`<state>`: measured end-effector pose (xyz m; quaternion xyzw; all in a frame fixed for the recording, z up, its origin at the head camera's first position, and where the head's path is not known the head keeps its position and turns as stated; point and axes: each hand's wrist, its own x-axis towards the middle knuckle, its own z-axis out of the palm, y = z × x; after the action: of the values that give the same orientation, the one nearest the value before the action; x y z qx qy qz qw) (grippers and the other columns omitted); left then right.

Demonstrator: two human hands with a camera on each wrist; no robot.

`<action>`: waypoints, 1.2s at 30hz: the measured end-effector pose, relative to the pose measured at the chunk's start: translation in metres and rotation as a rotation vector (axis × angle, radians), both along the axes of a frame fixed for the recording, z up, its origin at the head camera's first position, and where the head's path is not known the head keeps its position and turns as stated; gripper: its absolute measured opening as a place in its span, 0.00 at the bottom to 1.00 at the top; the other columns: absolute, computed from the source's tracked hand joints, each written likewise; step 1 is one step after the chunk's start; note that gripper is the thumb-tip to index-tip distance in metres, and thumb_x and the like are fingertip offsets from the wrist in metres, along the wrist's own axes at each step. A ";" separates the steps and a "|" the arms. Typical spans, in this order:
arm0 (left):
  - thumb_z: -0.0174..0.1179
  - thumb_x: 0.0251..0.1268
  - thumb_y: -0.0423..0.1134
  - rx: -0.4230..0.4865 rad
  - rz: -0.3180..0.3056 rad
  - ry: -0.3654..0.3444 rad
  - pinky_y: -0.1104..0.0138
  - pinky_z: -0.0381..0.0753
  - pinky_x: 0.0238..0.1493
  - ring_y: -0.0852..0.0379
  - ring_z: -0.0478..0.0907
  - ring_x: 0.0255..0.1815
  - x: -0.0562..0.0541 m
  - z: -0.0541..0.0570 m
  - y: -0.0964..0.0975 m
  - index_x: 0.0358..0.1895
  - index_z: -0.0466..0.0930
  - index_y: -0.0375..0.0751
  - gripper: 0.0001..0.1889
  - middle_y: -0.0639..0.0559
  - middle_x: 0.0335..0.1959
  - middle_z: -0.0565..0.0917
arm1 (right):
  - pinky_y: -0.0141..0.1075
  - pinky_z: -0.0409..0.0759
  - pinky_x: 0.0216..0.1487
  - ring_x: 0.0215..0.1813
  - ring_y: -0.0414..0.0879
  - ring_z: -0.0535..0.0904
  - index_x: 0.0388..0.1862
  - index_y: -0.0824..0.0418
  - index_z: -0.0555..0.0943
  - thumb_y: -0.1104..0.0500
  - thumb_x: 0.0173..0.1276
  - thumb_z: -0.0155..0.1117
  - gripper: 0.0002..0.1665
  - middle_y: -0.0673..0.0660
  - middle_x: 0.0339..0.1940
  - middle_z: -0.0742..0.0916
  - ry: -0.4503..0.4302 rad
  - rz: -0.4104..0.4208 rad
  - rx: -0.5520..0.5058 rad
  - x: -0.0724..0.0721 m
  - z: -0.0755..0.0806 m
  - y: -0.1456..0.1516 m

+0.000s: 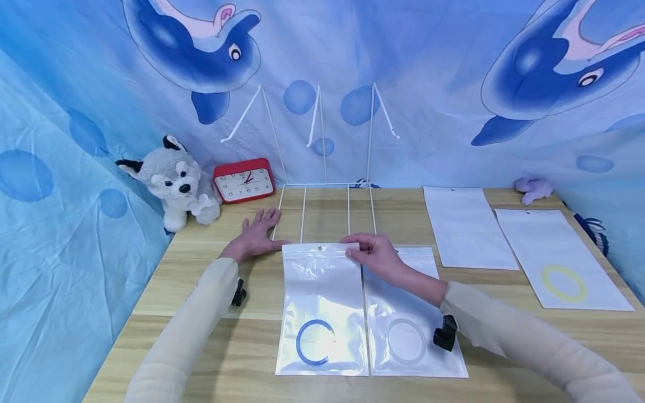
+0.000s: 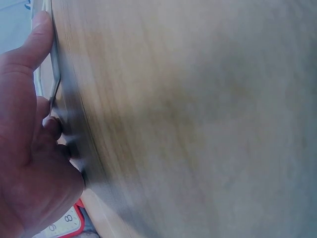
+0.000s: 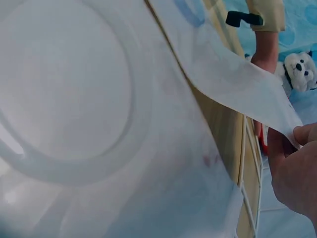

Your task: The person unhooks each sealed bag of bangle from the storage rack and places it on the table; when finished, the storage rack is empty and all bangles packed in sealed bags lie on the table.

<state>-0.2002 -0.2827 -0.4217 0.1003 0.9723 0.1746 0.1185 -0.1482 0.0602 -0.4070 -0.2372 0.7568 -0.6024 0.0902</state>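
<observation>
My right hand (image 1: 375, 256) pinches the top right corner of a clear-front white zip bag (image 1: 322, 296) holding a blue ring (image 1: 299, 342). In the right wrist view that corner of the bag (image 3: 247, 89) is lifted and bent up between thumb and fingers. Under my right forearm lies a second zip bag (image 1: 390, 299) with a whitish ring inside. My left hand (image 1: 257, 235) has its fingers spread beside the left wire of a white wire rack (image 1: 327, 184); its thumb reaches the first bag's top left corner. The left wrist view shows the thumb (image 2: 39, 39) along the wire.
The rack's three hooks rise at the back. To the right lie a white bag (image 1: 463, 224) and a bag with a yellow ring (image 1: 561, 252), near a small purple toy (image 1: 534, 189). A husky plush (image 1: 173, 182) and a red clock (image 1: 244, 180) stand back left.
</observation>
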 end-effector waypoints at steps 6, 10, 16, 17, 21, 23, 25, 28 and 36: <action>0.64 0.62 0.62 0.007 -0.009 0.004 0.33 0.28 0.70 0.33 0.32 0.79 0.003 -0.001 0.000 0.80 0.45 0.37 0.54 0.37 0.81 0.44 | 0.30 0.77 0.29 0.28 0.39 0.78 0.49 0.70 0.85 0.72 0.63 0.69 0.14 0.61 0.42 0.89 0.229 0.006 0.107 -0.008 -0.014 -0.001; 0.64 0.61 0.64 0.014 0.002 -0.021 0.34 0.26 0.70 0.34 0.30 0.79 0.004 -0.002 0.001 0.81 0.44 0.38 0.56 0.38 0.81 0.43 | 0.34 0.78 0.30 0.28 0.40 0.76 0.48 0.68 0.86 0.70 0.62 0.71 0.15 0.60 0.40 0.88 0.405 0.000 0.274 -0.011 -0.016 -0.001; 0.62 0.61 0.66 0.017 -0.007 -0.029 0.34 0.26 0.69 0.34 0.30 0.79 0.003 -0.002 0.002 0.81 0.44 0.38 0.56 0.38 0.81 0.42 | 0.39 0.77 0.35 0.33 0.46 0.75 0.47 0.64 0.88 0.64 0.62 0.72 0.14 0.57 0.37 0.84 0.505 -0.018 0.507 -0.010 -0.015 -0.003; 0.62 0.61 0.66 0.016 -0.010 -0.029 0.34 0.26 0.69 0.34 0.30 0.79 0.002 -0.002 0.003 0.81 0.44 0.38 0.56 0.38 0.81 0.42 | 0.39 0.78 0.35 0.34 0.47 0.75 0.48 0.64 0.88 0.63 0.63 0.72 0.14 0.57 0.38 0.84 0.507 -0.020 0.536 -0.010 -0.015 -0.003; 0.62 0.61 0.66 0.021 -0.019 -0.032 0.34 0.25 0.69 0.34 0.30 0.79 0.000 -0.001 0.005 0.81 0.44 0.38 0.56 0.38 0.81 0.42 | 0.41 0.80 0.36 0.39 0.50 0.77 0.47 0.62 0.88 0.61 0.63 0.73 0.14 0.57 0.40 0.83 0.537 -0.033 0.619 -0.010 -0.016 -0.004; 0.62 0.61 0.66 0.019 -0.020 -0.035 0.34 0.25 0.70 0.34 0.30 0.79 -0.001 -0.001 0.007 0.81 0.43 0.38 0.56 0.38 0.81 0.42 | 0.41 0.81 0.37 0.42 0.51 0.78 0.46 0.62 0.89 0.60 0.63 0.74 0.13 0.58 0.40 0.83 0.559 -0.039 0.647 -0.010 -0.017 -0.004; 0.63 0.61 0.66 0.019 -0.021 -0.040 0.35 0.25 0.70 0.34 0.29 0.79 -0.001 -0.002 0.010 0.81 0.43 0.39 0.56 0.39 0.82 0.41 | 0.42 0.81 0.39 0.43 0.53 0.78 0.45 0.62 0.89 0.60 0.63 0.74 0.13 0.59 0.41 0.83 0.583 -0.042 0.669 -0.011 -0.019 -0.002; 0.62 0.61 0.67 0.011 -0.029 -0.050 0.35 0.25 0.70 0.35 0.29 0.79 -0.002 -0.004 0.012 0.81 0.42 0.41 0.56 0.40 0.82 0.41 | 0.44 0.80 0.40 0.45 0.55 0.77 0.46 0.63 0.88 0.59 0.64 0.72 0.14 0.61 0.44 0.83 0.591 -0.064 0.658 -0.010 -0.017 0.003; 0.62 0.61 0.67 0.009 -0.032 -0.033 0.34 0.26 0.69 0.34 0.30 0.79 0.005 -0.004 0.009 0.81 0.43 0.39 0.56 0.39 0.82 0.42 | 0.51 0.79 0.47 0.48 0.60 0.77 0.49 0.69 0.84 0.63 0.66 0.67 0.14 0.66 0.48 0.81 0.531 -0.152 0.462 -0.014 0.020 0.044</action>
<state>-0.1951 -0.2734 -0.4261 0.1133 0.9677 0.1788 0.1366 -0.1623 0.1042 -0.3875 -0.3021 0.8855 -0.3376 -0.1034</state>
